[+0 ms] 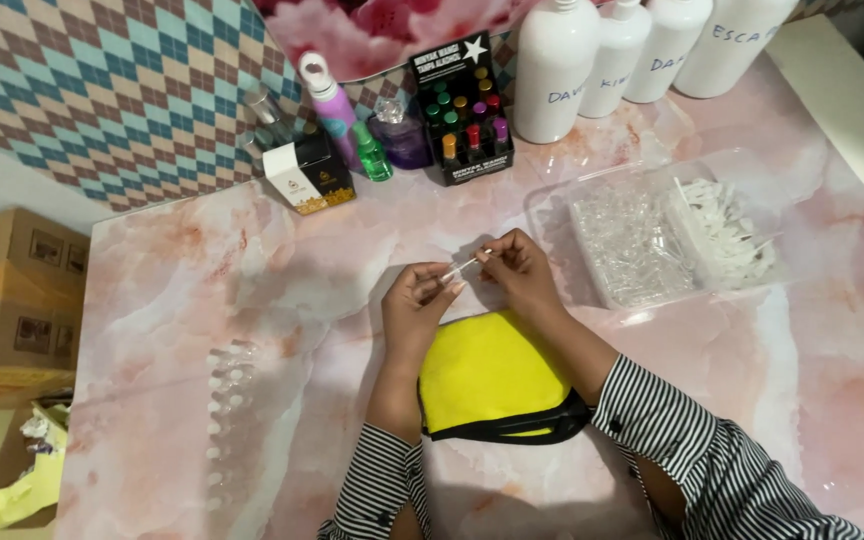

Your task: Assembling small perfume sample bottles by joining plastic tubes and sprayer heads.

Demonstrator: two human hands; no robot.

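Both your hands pinch one thin clear glass vial (pixel 464 266) just above the yellow cloth pad (pixel 492 375).

Your left hand (pixel 417 305) and right hand (pixel 517 268) each have fingers closed narrowly on an end of the vial — its long axis runs between them, tilted up toward the right hand. It hangs over the pink marbled table (pixel 202 290), neither hand nearer. Right of the pad sits the clear plastic tray of small parts (pixel 592 200); left of it, a row of clear vials (pixel 224 400).

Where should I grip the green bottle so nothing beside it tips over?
Pinch the green bottle by its narrow cap end, coming from the open table side nearest the person. It stands upright, crowded by the purple bottle, glass flask and white box.
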